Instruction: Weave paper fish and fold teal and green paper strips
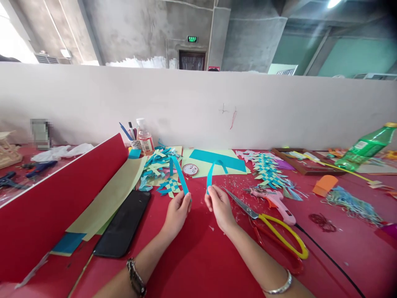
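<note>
My left hand (178, 211) pinches the lower end of a bent blue paper strip (180, 176), whose top folds over to the left. In my right hand (221, 207), thumb and fingers close on another blue paper strip (210, 177), which arches over to the right. The hands are apart, above the red tabletop. Beyond the left one lie a small blue and pale-yellow woven paper piece (171, 187) and a pile of similar pieces (159, 161). A blue paper rectangle (223, 161) rests on a pale-green sheet (198, 173) behind the strips, with a small round lid (190, 169).
Scissors (254, 213) and a pink glue gun (279, 205) with a black cord lie to the right. Behind them is a long woven paper piece (268, 169). A black phone (122, 225) lies left, beside a red divider (71, 203). A green bottle (366, 147) leans far right.
</note>
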Demonstrator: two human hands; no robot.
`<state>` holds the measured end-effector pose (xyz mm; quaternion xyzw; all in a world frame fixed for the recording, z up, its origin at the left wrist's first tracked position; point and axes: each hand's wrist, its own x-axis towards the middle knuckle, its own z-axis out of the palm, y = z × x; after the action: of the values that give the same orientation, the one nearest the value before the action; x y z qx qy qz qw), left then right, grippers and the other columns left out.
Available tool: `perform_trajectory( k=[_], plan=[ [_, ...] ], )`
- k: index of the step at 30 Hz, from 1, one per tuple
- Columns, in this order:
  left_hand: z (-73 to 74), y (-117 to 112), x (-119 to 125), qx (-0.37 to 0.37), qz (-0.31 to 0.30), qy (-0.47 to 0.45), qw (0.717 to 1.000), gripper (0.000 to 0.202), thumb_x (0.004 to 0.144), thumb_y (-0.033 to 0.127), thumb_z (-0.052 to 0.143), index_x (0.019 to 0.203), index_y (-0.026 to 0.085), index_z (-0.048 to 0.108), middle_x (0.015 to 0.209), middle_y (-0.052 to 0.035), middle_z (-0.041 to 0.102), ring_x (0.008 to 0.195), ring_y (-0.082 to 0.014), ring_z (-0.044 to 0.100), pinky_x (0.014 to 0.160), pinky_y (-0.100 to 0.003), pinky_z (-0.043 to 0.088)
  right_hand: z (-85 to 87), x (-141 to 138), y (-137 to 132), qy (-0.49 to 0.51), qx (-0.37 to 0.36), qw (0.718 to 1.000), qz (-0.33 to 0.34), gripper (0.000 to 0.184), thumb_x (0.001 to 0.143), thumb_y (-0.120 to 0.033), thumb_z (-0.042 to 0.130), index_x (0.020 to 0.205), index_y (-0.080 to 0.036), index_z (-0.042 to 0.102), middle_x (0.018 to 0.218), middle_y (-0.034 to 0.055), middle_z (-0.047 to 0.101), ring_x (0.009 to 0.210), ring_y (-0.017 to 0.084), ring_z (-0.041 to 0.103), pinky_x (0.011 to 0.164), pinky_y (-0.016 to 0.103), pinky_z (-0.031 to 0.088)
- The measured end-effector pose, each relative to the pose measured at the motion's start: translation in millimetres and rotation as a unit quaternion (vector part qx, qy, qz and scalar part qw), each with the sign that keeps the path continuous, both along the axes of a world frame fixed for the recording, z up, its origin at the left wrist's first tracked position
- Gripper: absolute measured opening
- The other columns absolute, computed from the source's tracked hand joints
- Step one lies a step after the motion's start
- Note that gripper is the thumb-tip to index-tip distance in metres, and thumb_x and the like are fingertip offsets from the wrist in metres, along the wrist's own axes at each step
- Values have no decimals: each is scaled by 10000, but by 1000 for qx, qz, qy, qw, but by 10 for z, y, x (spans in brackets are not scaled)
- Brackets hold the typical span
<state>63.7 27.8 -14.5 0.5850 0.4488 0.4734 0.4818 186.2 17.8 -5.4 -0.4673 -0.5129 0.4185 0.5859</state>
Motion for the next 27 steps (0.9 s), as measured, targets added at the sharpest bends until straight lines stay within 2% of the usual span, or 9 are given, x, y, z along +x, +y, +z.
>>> perform_trajectory(
  k=[4, 6, 9, 12, 15, 17, 20, 23, 27],
  plan=[
    [2, -20, -13, 4, -38, 23, 999, 360, 783, 491, 366, 634, 166, 416, 508, 61, 387, 437, -67, 346, 425, -185, 290, 0, -8, -6, -46, -34, 986, 158, 341, 795, -455, 400, 578, -194, 369, 424, -76, 359, 369, 60, 328, 383, 191, 247],
    [-11, -21, -18, 18, -34, 37, 999, 392, 781, 504, 353, 600, 161, 408, 518, 51, 382, 473, -75, 352, 453, -193, 304, -1, -13, -13, -55, -39, 978, 198, 335, 787, -435, 423, 563, -191, 368, 426, -78, 343, 373, 56, 308, 384, 192, 231],
    [-41, -6, -24, 31, -26, 63, 997, 415, 774, 507, 369, 551, 157, 384, 500, 54, 321, 478, -71, 304, 450, -195, 270, -2, 16, 1, -62, -30, 975, 209, 338, 765, -379, 480, 516, -181, 364, 454, -70, 330, 421, 58, 309, 420, 195, 244],
    [-59, -1, -23, 24, -32, 76, 996, 401, 778, 492, 375, 564, 154, 400, 498, 55, 310, 472, -71, 287, 438, -196, 247, -11, 62, 39, -34, -53, 978, 200, 238, 746, -366, 519, 615, -170, 489, 580, -38, 444, 554, 86, 420, 526, 204, 338],
    [-49, -35, -15, 30, -86, 88, 992, 388, 793, 459, 371, 571, 147, 435, 503, 44, 353, 481, -77, 309, 456, -196, 266, -15, 78, 58, 54, -116, 974, 185, 285, 772, -441, 463, 826, -178, 557, 751, 6, 542, 703, 122, 507, 662, 245, 402],
    [-33, -72, -10, 43, -149, 106, 982, 390, 798, 433, 379, 549, 142, 458, 494, 37, 380, 479, -79, 323, 469, -195, 276, -2, 67, 50, 92, -154, 961, 213, 325, 777, -460, 450, 855, -169, 571, 798, 25, 564, 747, 129, 530, 697, 251, 414],
    [-10, -111, -9, 47, -223, 120, 966, 394, 805, 407, 385, 543, 135, 497, 499, 22, 438, 481, -78, 359, 485, -189, 296, 48, 44, 32, 96, -191, 944, 250, 275, 736, -411, 531, 845, -163, 580, 820, 28, 571, 706, 119, 541, 591, 209, 421],
    [12, -108, -16, 22, -253, 110, 961, 407, 804, 425, 383, 568, 124, 522, 500, 17, 456, 474, -74, 381, 479, -181, 305, 128, 32, 43, 134, -211, 940, 231, 272, 694, -358, 586, 908, -196, 539, 748, -14, 550, 533, 78, 483, 440, 181, 355],
    [48, -81, -26, -25, -249, 80, 965, 439, 778, 493, 399, 560, 122, 484, 485, 32, 415, 449, -61, 351, 452, -177, 286, 298, -4, 111, 207, -164, 942, 209, 231, 689, -275, 588, 886, -176, 521, 610, -37, 489, 557, 75, 442, 493, 183, 345]
  ],
)
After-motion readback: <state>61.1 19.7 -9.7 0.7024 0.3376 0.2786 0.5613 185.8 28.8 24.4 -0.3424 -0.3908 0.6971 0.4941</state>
